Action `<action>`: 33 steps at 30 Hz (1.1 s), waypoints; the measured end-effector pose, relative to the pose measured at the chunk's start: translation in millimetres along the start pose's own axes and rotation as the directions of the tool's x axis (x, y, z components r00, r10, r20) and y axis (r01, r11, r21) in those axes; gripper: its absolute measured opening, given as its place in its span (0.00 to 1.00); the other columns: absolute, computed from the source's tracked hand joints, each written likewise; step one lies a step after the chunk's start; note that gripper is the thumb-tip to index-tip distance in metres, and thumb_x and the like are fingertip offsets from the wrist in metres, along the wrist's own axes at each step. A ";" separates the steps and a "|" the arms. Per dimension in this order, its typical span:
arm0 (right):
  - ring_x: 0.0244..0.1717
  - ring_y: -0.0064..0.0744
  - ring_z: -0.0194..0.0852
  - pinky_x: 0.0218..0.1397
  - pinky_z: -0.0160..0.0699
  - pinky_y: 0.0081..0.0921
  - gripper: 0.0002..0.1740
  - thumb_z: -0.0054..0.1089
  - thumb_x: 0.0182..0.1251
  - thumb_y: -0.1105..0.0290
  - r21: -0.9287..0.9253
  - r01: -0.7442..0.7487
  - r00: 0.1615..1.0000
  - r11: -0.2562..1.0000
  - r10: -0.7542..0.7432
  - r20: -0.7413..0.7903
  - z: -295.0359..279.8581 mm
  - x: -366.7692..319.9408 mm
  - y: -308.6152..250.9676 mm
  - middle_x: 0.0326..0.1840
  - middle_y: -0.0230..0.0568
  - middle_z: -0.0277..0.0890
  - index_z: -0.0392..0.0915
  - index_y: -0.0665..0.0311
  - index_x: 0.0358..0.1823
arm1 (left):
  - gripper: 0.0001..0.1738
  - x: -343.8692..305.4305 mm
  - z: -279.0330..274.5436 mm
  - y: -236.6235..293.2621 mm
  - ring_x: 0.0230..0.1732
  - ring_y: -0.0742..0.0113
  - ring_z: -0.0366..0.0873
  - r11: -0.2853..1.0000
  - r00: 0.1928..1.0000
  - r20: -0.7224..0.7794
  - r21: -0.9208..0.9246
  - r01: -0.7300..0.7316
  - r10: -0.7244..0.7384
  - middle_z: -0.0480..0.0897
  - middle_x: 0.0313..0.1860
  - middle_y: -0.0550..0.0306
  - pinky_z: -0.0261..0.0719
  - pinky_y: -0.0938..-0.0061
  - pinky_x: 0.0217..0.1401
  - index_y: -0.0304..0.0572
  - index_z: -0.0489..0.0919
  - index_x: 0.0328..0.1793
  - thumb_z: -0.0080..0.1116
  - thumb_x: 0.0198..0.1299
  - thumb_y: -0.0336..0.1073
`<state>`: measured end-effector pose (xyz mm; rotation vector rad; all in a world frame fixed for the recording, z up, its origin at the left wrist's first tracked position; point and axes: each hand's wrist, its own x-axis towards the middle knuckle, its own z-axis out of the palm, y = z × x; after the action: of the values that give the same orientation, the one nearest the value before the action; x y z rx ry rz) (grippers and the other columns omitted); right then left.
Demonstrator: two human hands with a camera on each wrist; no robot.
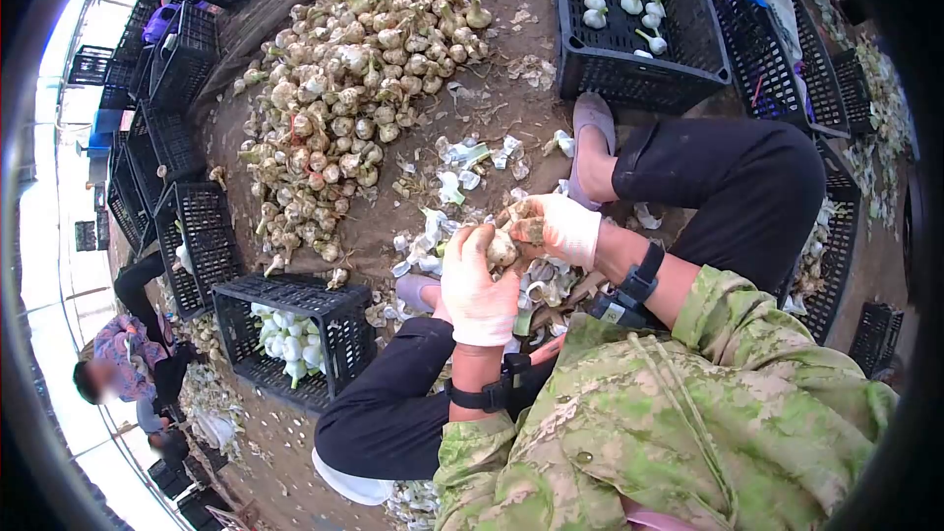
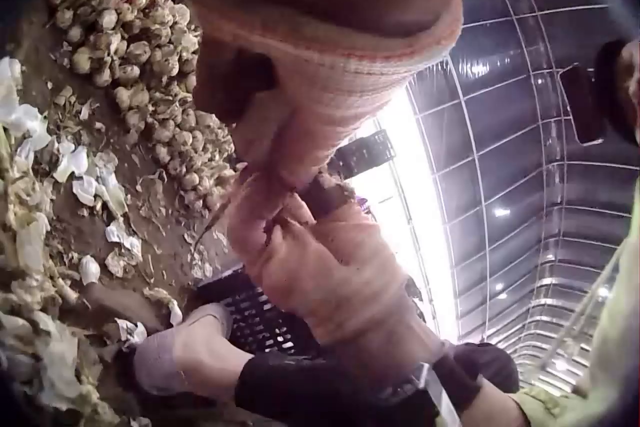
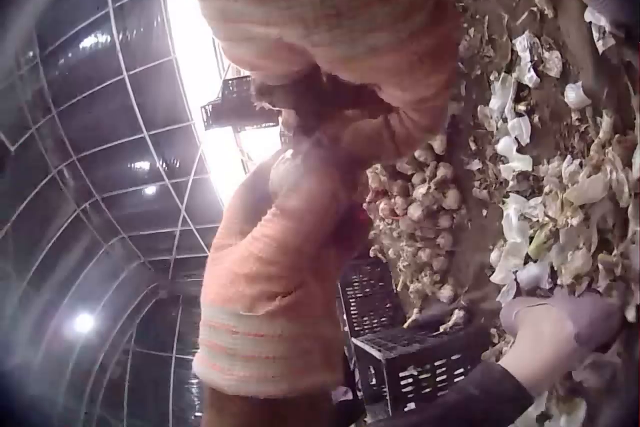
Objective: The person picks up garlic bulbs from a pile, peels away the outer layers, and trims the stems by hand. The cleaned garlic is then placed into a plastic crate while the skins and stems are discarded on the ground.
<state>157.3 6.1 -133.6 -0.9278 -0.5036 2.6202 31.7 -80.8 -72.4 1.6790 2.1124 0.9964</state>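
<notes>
A garlic bulb (image 1: 502,250), whitish with dirty outer skin, is between the two gloved hands above the peel-strewn ground. My left hand (image 1: 478,287) grips it from the near side, fingers bent round it. From the other side my right hand (image 1: 562,226), with soil-stained fingertips, pinches at the bulb. In the left wrist view the right hand (image 2: 325,262) meets the left hand at the fingertips; the bulb is mostly hidden there. The right wrist view shows the left hand (image 3: 275,277) below the curled right hand (image 3: 330,37).
A large heap of unpeeled garlic (image 1: 344,88) lies ahead. A black crate (image 1: 639,74) holds several cleaned bulbs at the far right; another crate (image 1: 339,334) with white bulbs stands at the left. Loose peels (image 1: 452,182) litter the ground near my feet. Other people sit at the far left.
</notes>
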 end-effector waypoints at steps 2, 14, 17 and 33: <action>0.39 0.22 0.74 0.41 0.74 0.22 0.13 0.58 0.58 0.73 -0.129 0.033 0.999 0.991 -0.032 0.009 4.3 -5.3 -2.0 0.36 0.33 0.75 0.70 0.64 0.45 | 0.28 -1.9 1.0 -4.0 0.41 0.62 0.74 0.976 0.997 0.039 -0.204 0.073 -0.067 0.74 0.41 0.53 0.73 0.74 0.47 0.35 0.72 0.46 0.71 0.36 0.27; 0.34 0.19 0.71 0.39 0.72 0.21 0.10 0.61 0.48 0.77 -0.609 0.308 0.911 0.731 -0.411 -0.033 6.7 -6.6 -2.7 0.32 0.36 0.77 0.76 0.66 0.35 | 0.29 -13.0 -1.4 -12.6 0.47 0.64 0.71 0.375 0.801 0.417 -0.725 0.578 -0.429 0.70 0.54 0.50 0.73 0.74 0.44 0.37 0.62 0.62 0.55 0.57 0.39; 0.35 0.27 0.74 0.41 0.72 0.24 0.12 0.63 0.48 0.72 -0.847 0.372 0.857 0.379 -0.490 0.157 23.0 -23.2 8.5 0.31 0.41 0.76 0.76 0.65 0.35 | 0.40 -24.4 26.6 -10.4 0.52 0.65 0.69 0.656 0.831 0.232 -0.522 0.545 -0.505 0.68 0.57 0.49 0.69 0.74 0.55 0.35 0.58 0.66 0.65 0.49 0.36; 0.44 0.27 0.74 0.47 0.73 0.23 0.29 0.66 0.50 0.69 -0.698 0.451 0.889 0.556 -0.350 0.296 13.8 -23.2 -2.0 0.47 0.39 0.76 0.68 0.67 0.55 | 0.23 9.4 6.5 -14.8 0.54 0.65 0.70 0.422 0.816 0.194 -0.777 0.466 -0.544 0.72 0.51 0.52 0.69 0.72 0.56 0.36 0.65 0.59 0.40 0.64 0.44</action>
<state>165.9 -4.5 -110.3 -0.7084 -1.7201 2.0030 21.6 -71.1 -84.8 0.4836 1.5872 1.4884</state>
